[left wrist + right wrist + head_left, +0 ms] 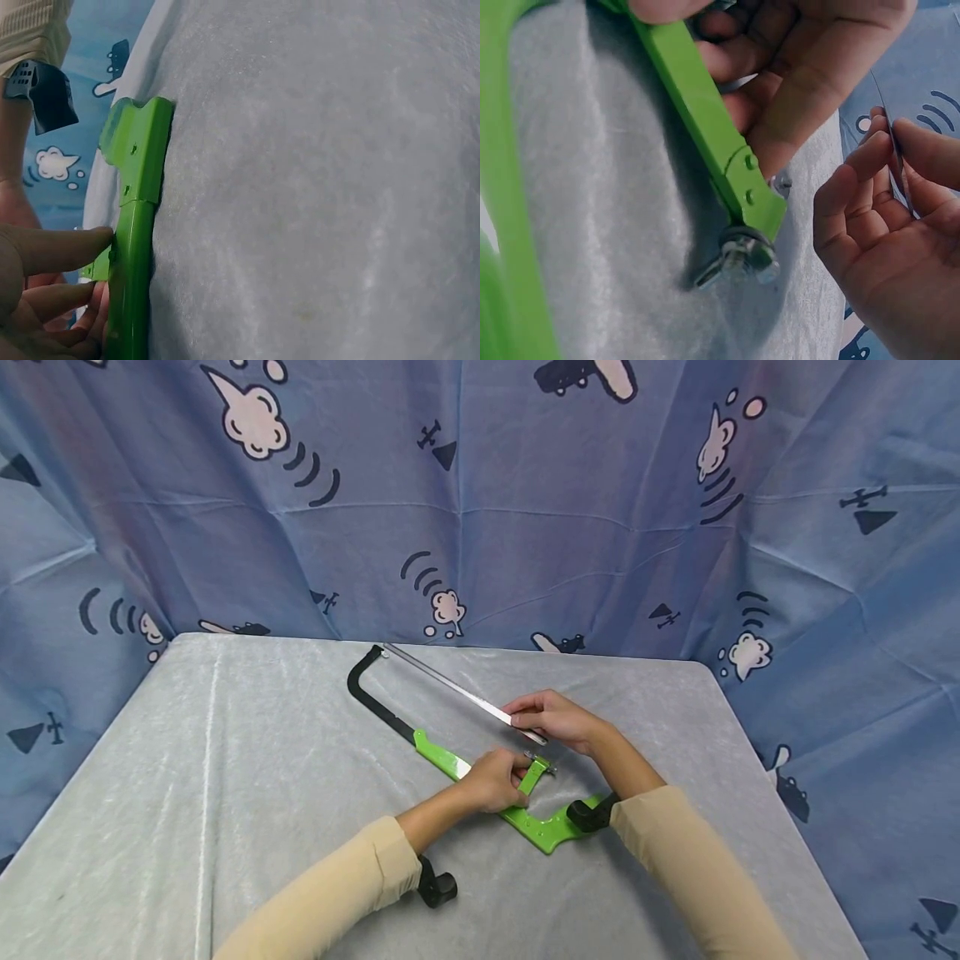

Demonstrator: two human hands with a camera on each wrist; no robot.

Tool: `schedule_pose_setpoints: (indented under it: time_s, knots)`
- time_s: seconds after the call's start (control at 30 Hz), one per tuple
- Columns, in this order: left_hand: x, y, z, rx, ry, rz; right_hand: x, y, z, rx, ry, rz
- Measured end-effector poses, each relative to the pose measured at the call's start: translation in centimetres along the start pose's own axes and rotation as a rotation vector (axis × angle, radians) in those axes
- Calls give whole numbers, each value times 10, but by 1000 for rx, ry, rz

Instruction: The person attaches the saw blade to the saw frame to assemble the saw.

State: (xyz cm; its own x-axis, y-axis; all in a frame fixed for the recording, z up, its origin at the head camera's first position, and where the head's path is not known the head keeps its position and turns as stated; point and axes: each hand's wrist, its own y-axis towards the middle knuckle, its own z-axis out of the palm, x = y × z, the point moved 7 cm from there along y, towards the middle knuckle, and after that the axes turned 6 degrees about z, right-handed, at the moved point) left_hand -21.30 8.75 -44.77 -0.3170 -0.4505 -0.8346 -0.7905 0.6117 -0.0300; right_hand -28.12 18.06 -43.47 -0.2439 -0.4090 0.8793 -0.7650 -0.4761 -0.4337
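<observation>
Hacksaw frame (437, 755) in left hand (491, 782), blade (452, 683) pinched in right hand (561, 720)

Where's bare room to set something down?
The widest bare patch of table lies left of the hacksaw frame and left sleeve, to the table's left edge. Another lies between the right sleeve and the right edge. Crowded: mid-table, where the left hand grips the frame and the right hand pinches the blade.

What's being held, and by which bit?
Right grip: the blade, near its nearer end. Left grip: the saw frame, by its short green arm.
</observation>
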Motion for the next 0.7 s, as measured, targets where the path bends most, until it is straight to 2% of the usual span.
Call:
schedule_pose_setpoints:
  time_s: [0.4,0.7]
  knots:
    - [4,1,5,-32,75,-46,1,3,4,-22,13,42]
    - [4,-1,6,-37,52,-71,3,7,6,-44,-9,49]
